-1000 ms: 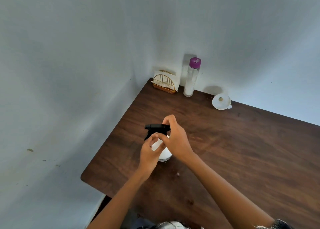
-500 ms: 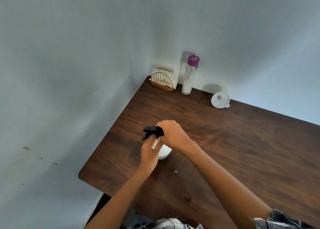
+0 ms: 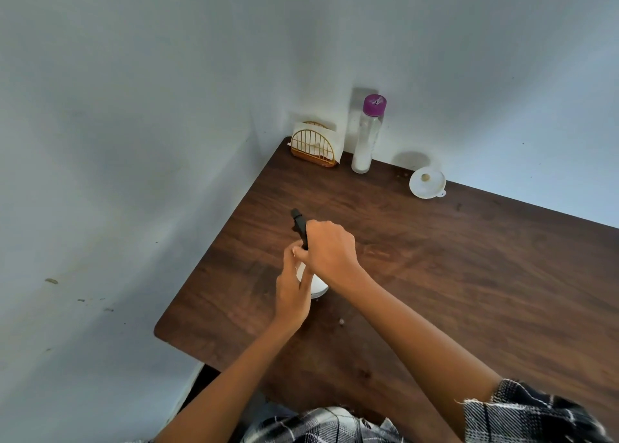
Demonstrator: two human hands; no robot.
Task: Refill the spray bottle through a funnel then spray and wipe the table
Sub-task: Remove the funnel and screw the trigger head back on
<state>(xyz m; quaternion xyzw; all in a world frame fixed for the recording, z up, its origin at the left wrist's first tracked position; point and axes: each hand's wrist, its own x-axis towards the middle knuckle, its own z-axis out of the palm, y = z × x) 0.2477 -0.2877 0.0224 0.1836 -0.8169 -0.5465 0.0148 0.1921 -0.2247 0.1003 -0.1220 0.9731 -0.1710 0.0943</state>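
A white spray bottle with a black trigger head stands on the dark wooden table near its left edge. My left hand grips the bottle's body from the near side. My right hand is closed over the black trigger head, whose nozzle points away toward the back left. Most of the bottle is hidden behind both hands. A white funnel lies by the back wall. A tall clear bottle with a purple cap, holding some white content at its bottom, stands in the back corner.
A gold wire napkin holder with white napkins stands in the table's far left corner. Walls close the table in at the left and the back. A small white speck lies near the bottle. My plaid sleeve shows at the bottom right.
My right hand has turned the black trigger head, so its nozzle now points away to the back left instead of to the left. My left hand stays on the bottle's body.
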